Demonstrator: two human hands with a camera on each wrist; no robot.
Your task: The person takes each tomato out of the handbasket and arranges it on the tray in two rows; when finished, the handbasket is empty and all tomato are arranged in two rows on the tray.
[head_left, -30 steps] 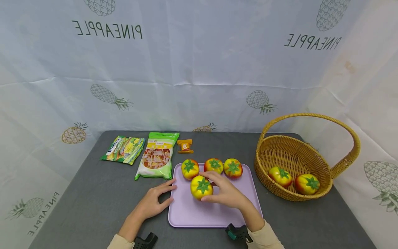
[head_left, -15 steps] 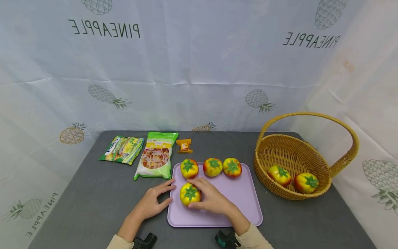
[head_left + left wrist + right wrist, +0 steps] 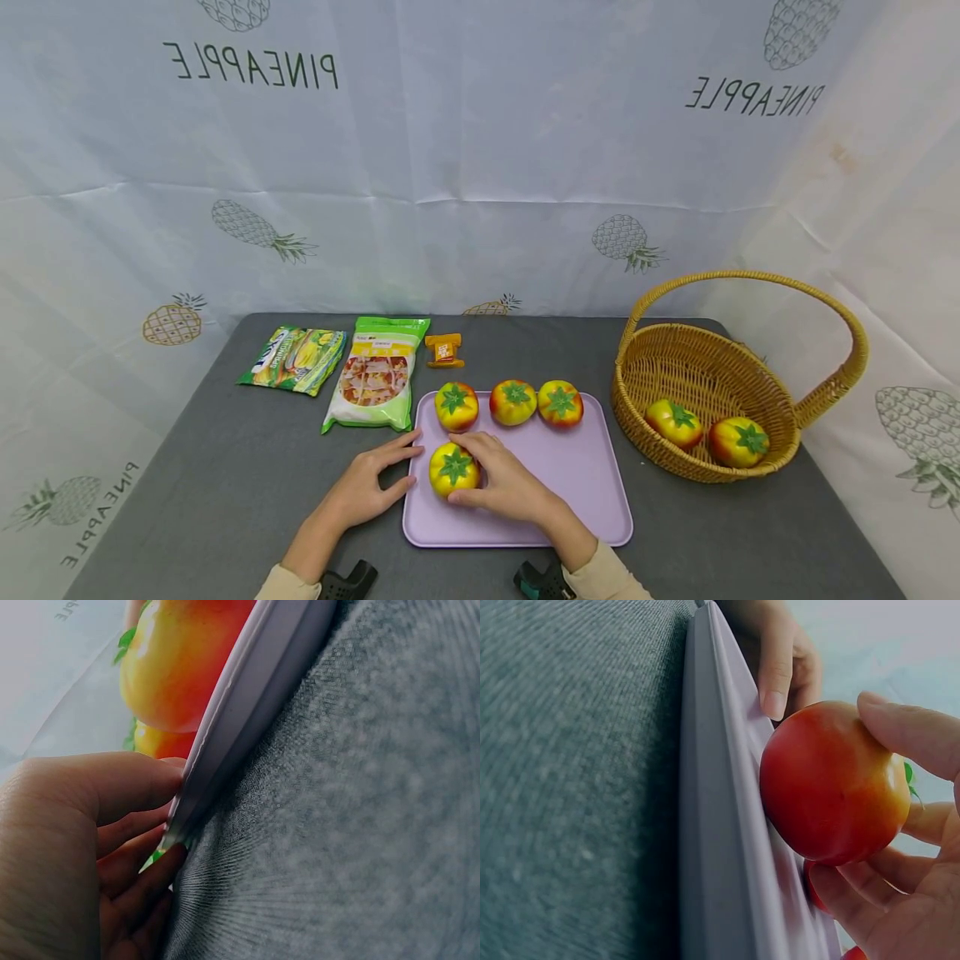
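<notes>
- The right hand (image 3: 504,487) curls its fingers and thumb around a tomato (image 3: 453,469), which sits on the left part of the tray (image 3: 577,500), low and centre in the head view
- In the right wrist view the tomato (image 3: 829,784) touches the tray surface, thumb above it and fingers beneath
- The left hand (image 3: 365,486) lies flat on the table (image 3: 225,467), fingers straight, tips touching the tray's left edge; it holds nothing
- Three more tomatoes (image 3: 513,402) stand in a row along the tray's far edge, just above the held one
- A basket (image 3: 701,367) at the right of the frame holds two tomatoes (image 3: 708,432)
- Two snack bags (image 3: 337,371) and a small orange packet (image 3: 445,350) lie on the table, upper left of the tray
</notes>
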